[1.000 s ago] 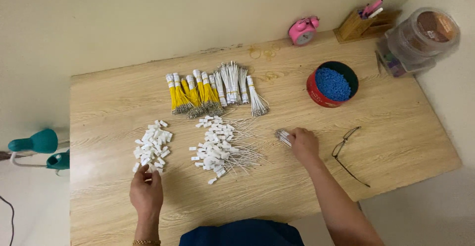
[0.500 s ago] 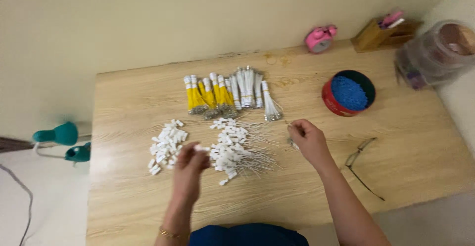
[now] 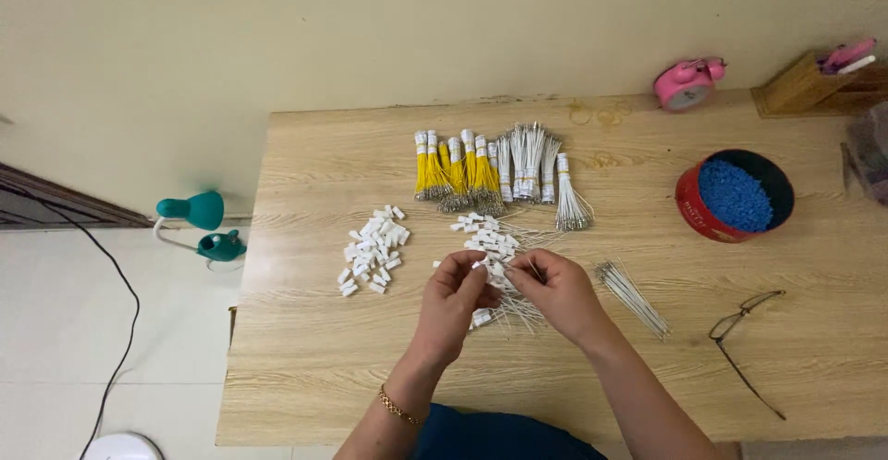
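Left hand (image 3: 455, 295), right hand (image 3: 555, 289) both pinch small white tag (image 3: 488, 269) on thin silver wire.

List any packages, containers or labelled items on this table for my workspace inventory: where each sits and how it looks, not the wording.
Round tin: right side of the table, red printed wall, dark inside, filled with blue beads.
Banded wire bundles: back centre, yellow and silver, white wraps at the top.
Wooden holder: far right corner, tan, boxy.
No screens or signs visible.
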